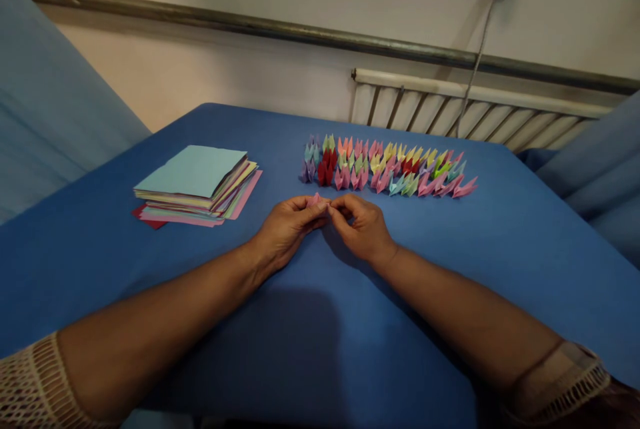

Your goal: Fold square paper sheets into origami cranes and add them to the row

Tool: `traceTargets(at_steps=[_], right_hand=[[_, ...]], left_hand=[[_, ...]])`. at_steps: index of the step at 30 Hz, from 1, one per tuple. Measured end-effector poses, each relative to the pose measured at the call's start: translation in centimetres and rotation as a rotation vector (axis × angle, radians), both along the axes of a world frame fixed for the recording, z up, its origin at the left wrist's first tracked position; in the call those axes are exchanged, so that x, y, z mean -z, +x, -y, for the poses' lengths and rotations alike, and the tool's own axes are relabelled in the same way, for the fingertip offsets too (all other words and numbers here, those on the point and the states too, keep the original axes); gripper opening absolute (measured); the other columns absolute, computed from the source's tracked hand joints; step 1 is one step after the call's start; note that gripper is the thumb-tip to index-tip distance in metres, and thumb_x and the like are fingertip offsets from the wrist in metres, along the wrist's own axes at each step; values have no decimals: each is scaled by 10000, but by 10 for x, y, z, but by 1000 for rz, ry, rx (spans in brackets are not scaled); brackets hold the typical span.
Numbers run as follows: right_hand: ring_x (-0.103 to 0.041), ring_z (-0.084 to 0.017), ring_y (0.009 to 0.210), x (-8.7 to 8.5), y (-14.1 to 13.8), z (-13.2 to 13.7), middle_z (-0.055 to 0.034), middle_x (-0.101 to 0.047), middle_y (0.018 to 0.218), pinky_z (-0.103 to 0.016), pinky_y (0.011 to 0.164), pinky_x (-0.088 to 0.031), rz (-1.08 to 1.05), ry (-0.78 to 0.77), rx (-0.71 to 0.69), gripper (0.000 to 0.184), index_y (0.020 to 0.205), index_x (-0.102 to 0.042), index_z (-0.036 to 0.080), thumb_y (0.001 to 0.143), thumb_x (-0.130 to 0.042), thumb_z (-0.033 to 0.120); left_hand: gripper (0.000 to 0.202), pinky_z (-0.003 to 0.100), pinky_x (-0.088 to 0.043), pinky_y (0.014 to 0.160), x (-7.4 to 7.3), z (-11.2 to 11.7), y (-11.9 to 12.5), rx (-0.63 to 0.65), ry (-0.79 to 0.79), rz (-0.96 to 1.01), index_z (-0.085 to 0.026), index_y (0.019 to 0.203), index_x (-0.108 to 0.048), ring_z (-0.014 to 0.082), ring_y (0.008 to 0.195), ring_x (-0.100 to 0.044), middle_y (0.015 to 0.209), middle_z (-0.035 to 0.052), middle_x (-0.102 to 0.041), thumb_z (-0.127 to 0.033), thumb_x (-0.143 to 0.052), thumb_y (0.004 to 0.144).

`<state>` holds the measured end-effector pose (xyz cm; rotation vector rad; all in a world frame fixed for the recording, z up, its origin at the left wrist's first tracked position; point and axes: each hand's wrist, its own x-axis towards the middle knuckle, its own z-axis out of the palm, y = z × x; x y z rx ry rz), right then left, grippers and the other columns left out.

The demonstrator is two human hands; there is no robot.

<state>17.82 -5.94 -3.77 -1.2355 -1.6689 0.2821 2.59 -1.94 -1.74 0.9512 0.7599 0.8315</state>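
My left hand (285, 228) pinches a small piece of pink origami paper (315, 199) between thumb and fingers, just above the blue table. From the other side, my right hand (366, 228) closes thumb and forefinger on the edge of the same paper. Most of it is hidden by my fingers, so its full shape cannot be made out. Beyond my hands stand rows of folded paper cranes (383, 180) in pink, red, yellow, green, blue and purple.
To the left lies a stack of coloured paper sheets (193, 172), light blue on top. A blue cloth (280, 362) covers the table. Behind it are a radiator (430, 102), a wall pipe (250, 24) and a hanging cord (477, 62). Blue curtains (45, 96) flank both sides.
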Motion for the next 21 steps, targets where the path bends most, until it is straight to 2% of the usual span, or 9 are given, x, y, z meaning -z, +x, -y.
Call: traceTargets(at_steps=[6, 17, 21], right_hand=[[-637, -147, 712, 1, -1, 1, -27, -685, 804, -267, 677, -490, -32, -10, -1, 85, 866, -615, 196, 876, -531, 200], [-665, -150, 742, -2, -3, 3, -28, -706, 838, -274, 695, -515, -90, -35, -47, 110, 879, -634, 210, 841, -542, 164], [-684, -146, 724, 0, -3, 2, -20, -710, 848, -271, 687, -528, -159, -44, -45, 68, 880, -611, 211, 830, -573, 185]], left_hand=[[167, 261, -459, 834, -1, 1, 1, -25, -6, -16, -146, 757, -688, 112, 788, -604, 776, -1, -653, -219, -812, 673], [153, 256, -458, 858, 1, -1, -1, -28, -17, 31, -150, 757, -674, 103, 812, -608, 785, -11, -649, -206, -800, 692], [159, 254, -461, 852, 0, 0, 0, -37, -22, 44, -148, 735, -673, 96, 792, -603, 769, -17, -644, -206, -810, 679]])
